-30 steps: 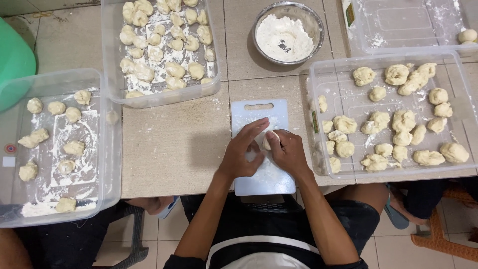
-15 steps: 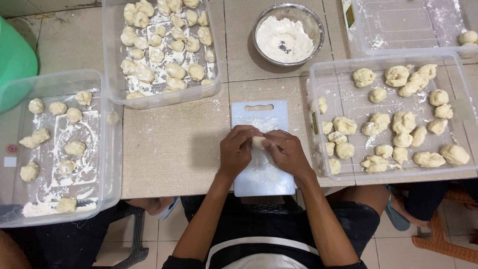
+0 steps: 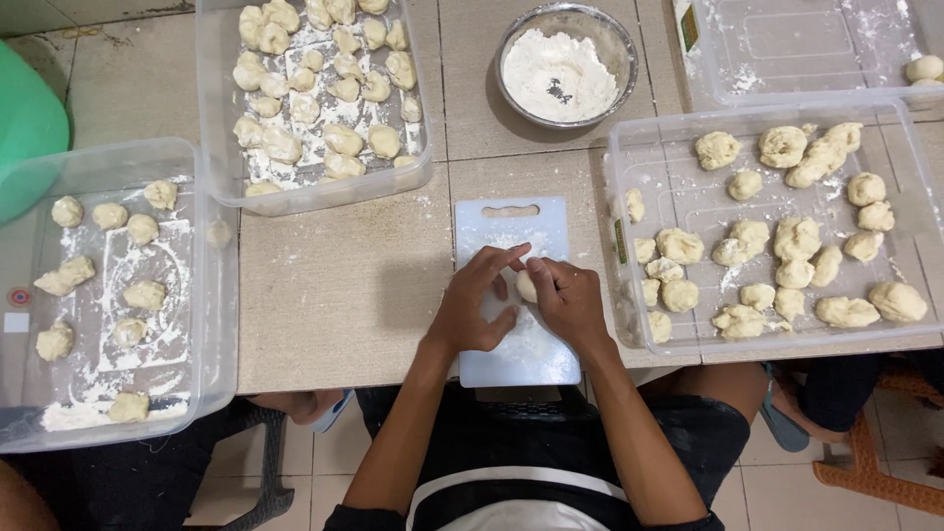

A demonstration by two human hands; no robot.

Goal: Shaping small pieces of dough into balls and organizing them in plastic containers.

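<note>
A small pale dough ball [image 3: 526,286] sits between both my hands over a light blue cutting board [image 3: 511,218] dusted with flour. My left hand [image 3: 479,303] cups it from the left with fingers curled around it. My right hand [image 3: 567,301] presses against it from the right, thumb and fingers on the dough. Much of the ball is hidden by my fingers.
A clear bin [image 3: 641,157] of rough dough lumps stands at the right. Two more clear bins [image 3: 218,167] [image 3: 197,393] with floured dough pieces stand at the far middle and left. A metal bowl of flour [image 3: 618,44] is behind the board. A green object [image 3: 25,128] lies far left.
Both hands have stayed over the board, shifting slightly around the dough ball; the left fingers have opened a little and more of the ball shows.
</note>
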